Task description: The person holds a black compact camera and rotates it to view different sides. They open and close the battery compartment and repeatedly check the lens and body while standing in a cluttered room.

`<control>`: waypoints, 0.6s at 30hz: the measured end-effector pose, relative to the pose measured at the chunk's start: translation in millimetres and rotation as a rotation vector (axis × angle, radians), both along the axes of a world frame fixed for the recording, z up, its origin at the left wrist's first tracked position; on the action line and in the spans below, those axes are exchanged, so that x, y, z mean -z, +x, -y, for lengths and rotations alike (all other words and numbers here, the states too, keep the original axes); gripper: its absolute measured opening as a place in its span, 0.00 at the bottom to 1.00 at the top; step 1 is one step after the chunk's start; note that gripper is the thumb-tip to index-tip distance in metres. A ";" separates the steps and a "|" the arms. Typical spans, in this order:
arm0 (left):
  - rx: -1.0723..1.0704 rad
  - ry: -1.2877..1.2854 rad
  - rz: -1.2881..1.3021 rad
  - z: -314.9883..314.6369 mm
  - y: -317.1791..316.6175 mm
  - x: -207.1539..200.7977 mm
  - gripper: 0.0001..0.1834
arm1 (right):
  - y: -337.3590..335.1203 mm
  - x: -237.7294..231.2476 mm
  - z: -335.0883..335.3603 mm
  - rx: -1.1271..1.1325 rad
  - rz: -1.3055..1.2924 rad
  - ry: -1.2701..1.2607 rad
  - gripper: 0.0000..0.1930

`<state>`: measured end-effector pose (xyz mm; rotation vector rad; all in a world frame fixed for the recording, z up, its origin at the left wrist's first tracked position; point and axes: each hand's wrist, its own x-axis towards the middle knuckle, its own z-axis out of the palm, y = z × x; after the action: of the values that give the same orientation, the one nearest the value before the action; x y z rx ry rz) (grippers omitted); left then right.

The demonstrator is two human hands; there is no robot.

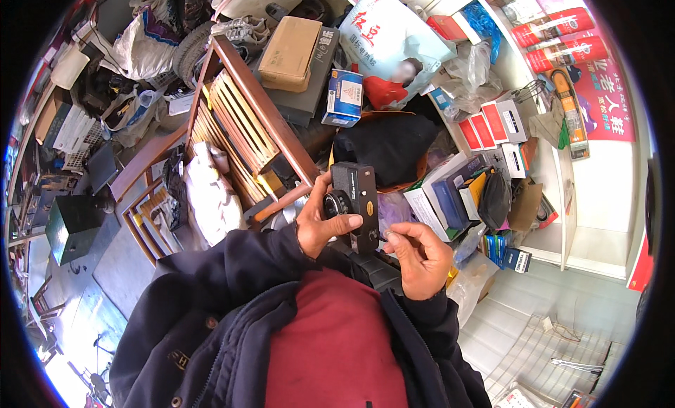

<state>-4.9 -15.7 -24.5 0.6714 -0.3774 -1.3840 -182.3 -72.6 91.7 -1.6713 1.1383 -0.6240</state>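
Observation:
A black camera (364, 186) with a round lens is held up in front of my chest, its long body standing on end. My left hand (318, 227) is closed around it from the left, with the thumb lying across the camera's body. Just right of the camera, apart from it, is my right hand (425, 262). Its thumb and forefinger are pinched together; whatever may be between the tips is too small to make out.
Beyond my hands, a wooden folding chair (271, 120) leans at a slant beside a brown carton (290, 53) and a blue-and-white box (344, 97). A black bag (387, 144) lies past the camera. Shelves (598, 218) with several boxes stand at right.

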 end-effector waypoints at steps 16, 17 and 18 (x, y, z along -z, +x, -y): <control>-0.006 0.023 -0.013 -4.2 -0.7 -2.2 0.49 | 15.4 -6.0 1.7 -0.255 -0.169 -0.503 0.08; -0.008 0.019 -0.010 -4.4 -0.6 -2.4 0.49 | 15.4 -5.7 1.3 -0.260 -0.172 -0.508 0.08; -0.003 0.025 -0.008 -4.5 -0.4 -2.4 0.48 | 15.3 -5.4 0.7 -0.254 -0.175 -0.508 0.08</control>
<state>-5.3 -11.2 -22.1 0.6863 -0.3537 -1.3900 -167.0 -73.4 97.1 -2.3001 0.9077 -0.6470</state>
